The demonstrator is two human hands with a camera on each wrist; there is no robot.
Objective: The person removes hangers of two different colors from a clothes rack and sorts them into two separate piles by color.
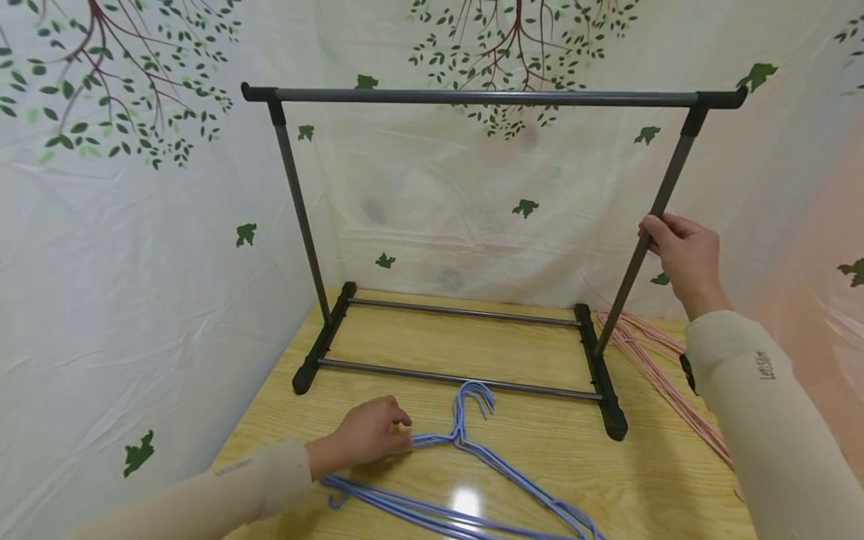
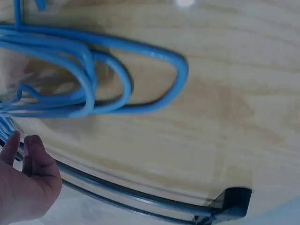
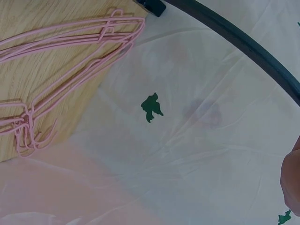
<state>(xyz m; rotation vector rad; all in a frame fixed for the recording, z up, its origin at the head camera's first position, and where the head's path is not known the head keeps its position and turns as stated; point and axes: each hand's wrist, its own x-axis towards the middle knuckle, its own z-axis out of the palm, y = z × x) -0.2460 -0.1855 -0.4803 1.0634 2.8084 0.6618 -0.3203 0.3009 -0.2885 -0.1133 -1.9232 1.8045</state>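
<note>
A dark metal clothes rack (image 1: 486, 97) stands on the wooden table. My right hand (image 1: 688, 251) pinches its right upright between thumb and fingers, about halfway up; in the right wrist view only part of that hand (image 3: 291, 183) shows at the edge. Several blue hangers (image 1: 513, 469) lie in front of the rack, their hooks bunched near the front base bar. At the left shoulder of these hangers rests my left hand (image 1: 367, 431), its fingers loosely bent with a gap between thumb and forefinger. The left wrist view has this hand (image 2: 33, 187) beside the blue hangers (image 2: 140, 49).
Several pink hangers (image 1: 664, 375) lie to the right of the rack, partly behind my right arm. The rack's black feet (image 1: 610, 409) rest on the wooden table (image 1: 466, 341). A pale curtain (image 1: 445, 225) with leaf prints hangs behind and beside the table.
</note>
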